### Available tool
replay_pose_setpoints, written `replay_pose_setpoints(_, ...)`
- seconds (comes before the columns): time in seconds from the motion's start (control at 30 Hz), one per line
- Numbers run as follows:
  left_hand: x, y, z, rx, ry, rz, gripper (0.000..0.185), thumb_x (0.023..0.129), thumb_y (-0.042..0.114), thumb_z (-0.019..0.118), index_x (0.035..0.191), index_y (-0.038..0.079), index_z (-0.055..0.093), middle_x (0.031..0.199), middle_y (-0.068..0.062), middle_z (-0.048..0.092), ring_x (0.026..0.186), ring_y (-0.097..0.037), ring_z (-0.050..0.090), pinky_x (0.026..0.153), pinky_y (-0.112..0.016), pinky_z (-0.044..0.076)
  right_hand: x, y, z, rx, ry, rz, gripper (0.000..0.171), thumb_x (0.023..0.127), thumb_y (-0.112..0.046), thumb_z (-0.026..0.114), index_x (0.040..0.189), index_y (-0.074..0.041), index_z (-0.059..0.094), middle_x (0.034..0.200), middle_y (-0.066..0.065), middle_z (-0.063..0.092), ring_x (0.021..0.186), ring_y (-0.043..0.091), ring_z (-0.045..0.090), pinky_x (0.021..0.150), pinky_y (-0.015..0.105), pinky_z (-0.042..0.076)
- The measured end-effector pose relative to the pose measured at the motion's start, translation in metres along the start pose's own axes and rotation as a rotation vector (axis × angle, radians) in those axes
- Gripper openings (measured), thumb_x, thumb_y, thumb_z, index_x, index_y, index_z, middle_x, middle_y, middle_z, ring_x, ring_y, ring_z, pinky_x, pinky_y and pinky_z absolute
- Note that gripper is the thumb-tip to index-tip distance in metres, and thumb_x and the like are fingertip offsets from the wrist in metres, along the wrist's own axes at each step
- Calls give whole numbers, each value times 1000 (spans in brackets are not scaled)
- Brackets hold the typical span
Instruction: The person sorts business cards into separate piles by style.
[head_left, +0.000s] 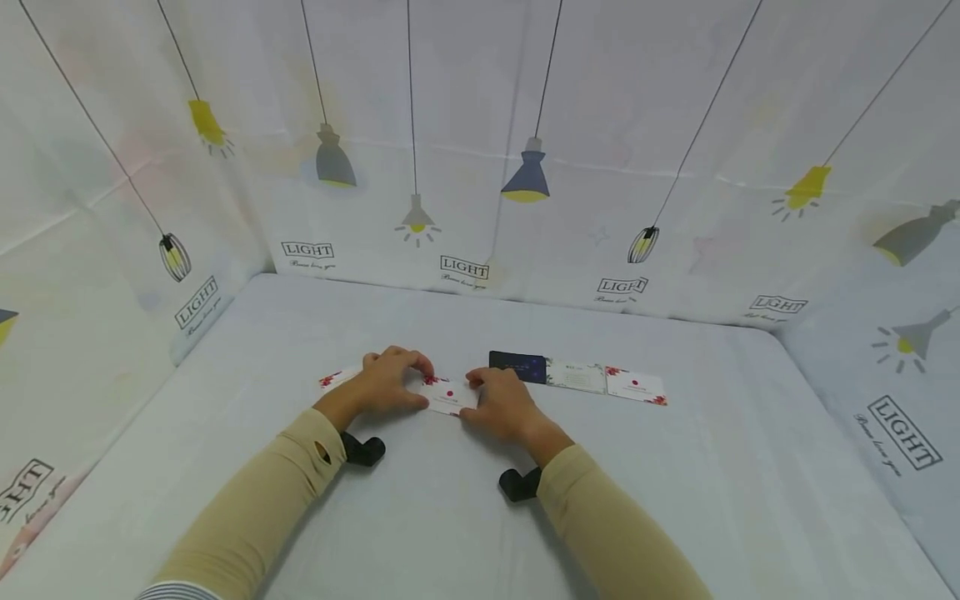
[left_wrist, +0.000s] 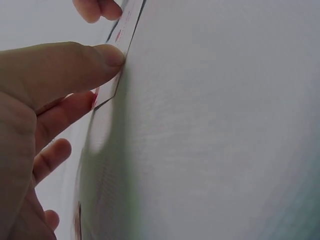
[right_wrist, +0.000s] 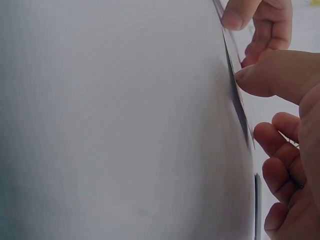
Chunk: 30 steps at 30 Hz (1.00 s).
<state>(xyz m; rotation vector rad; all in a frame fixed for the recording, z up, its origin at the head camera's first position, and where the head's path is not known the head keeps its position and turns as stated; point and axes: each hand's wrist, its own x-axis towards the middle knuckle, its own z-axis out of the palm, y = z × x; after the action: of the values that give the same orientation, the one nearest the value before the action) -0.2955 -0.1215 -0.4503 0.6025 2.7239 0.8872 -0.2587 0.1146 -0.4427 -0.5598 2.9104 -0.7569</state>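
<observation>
A white card with red flowers and a red dot (head_left: 452,393) lies between the two hands, tilted slightly off the white cloth in the right wrist view. My left hand (head_left: 390,381) pinches its left end, thumb on the near edge and forefinger at the far edge. At its right end my right hand (head_left: 504,403) grips it the same way, the thumb (right_wrist: 267,75) on the near edge. Partly behind the left hand, another flowered white card (head_left: 335,379) lies on the cloth.
Right of the hands, a dark blue card (head_left: 528,367), a pale card with green leaf corners (head_left: 576,375) and a flowered white card (head_left: 636,387) lie end to end in a row. Lamp-printed cloth walls (head_left: 465,225) stand behind and at both sides.
</observation>
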Motion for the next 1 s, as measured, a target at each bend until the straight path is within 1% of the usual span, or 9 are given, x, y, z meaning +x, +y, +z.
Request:
replay_pose_setpoints(0.13, 0, -1, 3, 5, 3, 16, 30, 84, 30, 80, 109, 28, 64, 123, 4, 61, 134, -29, 35, 102, -56, 21, -3, 4, 1, 45, 1, 8, 50, 87, -24, 74, 130, -3, 61, 121, 8, 65, 110, 27, 51, 102, 43, 40)
replay_pose_setpoints(0.2, -1, 1, 3, 1, -9, -1, 32, 83, 32, 81, 110, 28, 64, 127, 2, 59, 132, -32, 34, 101, -56, 23, -4, 6, 1, 55, 2, 14, 50, 87, -23, 74, 131, -3, 61, 124, 8, 64, 113, 28, 50, 104, 44, 39)
replay_pose_setpoints(0.33, -5, 6, 1, 10, -41, -44, 46, 76, 37, 86, 115, 31, 63, 136, -1, 52, 128, -38, 30, 98, -56, 28, -6, 7, 0, 55, -12, 34, 52, 87, -26, 75, 133, -7, 60, 132, 9, 59, 121, 31, 47, 107, 48, 36)
replay_pose_setpoints(0.4, -6, 9, 0, 41, -58, -35, 52, 73, 38, 88, 117, 30, 62, 136, -2, 51, 128, -37, 30, 100, -56, 24, -6, 7, 0, 61, -24, 39, 54, 87, -28, 75, 135, -8, 59, 136, 9, 57, 124, 32, 46, 108, 49, 35)
replay_pose_setpoints(0.47, -7, 12, -1, 69, -72, -13, 55, 73, 38, 88, 120, 27, 61, 133, -2, 53, 130, -33, 31, 103, -57, 20, -6, 6, -1, 66, -35, 41, 55, 87, -28, 75, 136, -10, 59, 137, 9, 56, 124, 32, 45, 108, 50, 35)
replay_pose_setpoints(0.6, -9, 14, -1, 107, -85, 24, 50, 79, 33, 83, 122, 23, 60, 124, 3, 57, 131, -26, 35, 106, -57, 14, -5, 5, -2, 71, -56, 50, 55, 88, -29, 75, 138, -12, 57, 136, 9, 55, 124, 32, 45, 108, 50, 35)
replay_pose_setpoints(0.7, -9, 14, -2, 112, -84, 33, 46, 81, 29, 81, 121, 23, 61, 121, 5, 58, 130, -26, 37, 105, -56, 17, -5, 5, -4, 76, -72, 63, 56, 88, -29, 75, 139, -14, 57, 135, 9, 55, 124, 31, 45, 107, 50, 36)
replay_pose_setpoints(0.9, -9, 13, -5, 63, -104, -4, 42, 81, 26, 81, 118, 27, 60, 126, 5, 57, 126, -30, 37, 100, -53, 28, -5, 6, -6, 64, -71, 44, 56, 88, -28, 77, 138, -12, 57, 135, 6, 57, 125, 31, 45, 108, 48, 35)
replay_pose_setpoints(1.0, -9, 11, -6, 53, -116, 7, 41, 82, 23, 79, 118, 27, 60, 128, 5, 58, 128, -29, 38, 102, -55, 27, -5, 7, -7, 57, -69, 34, 56, 87, -28, 78, 137, -11, 58, 132, 5, 58, 123, 30, 47, 106, 48, 37)
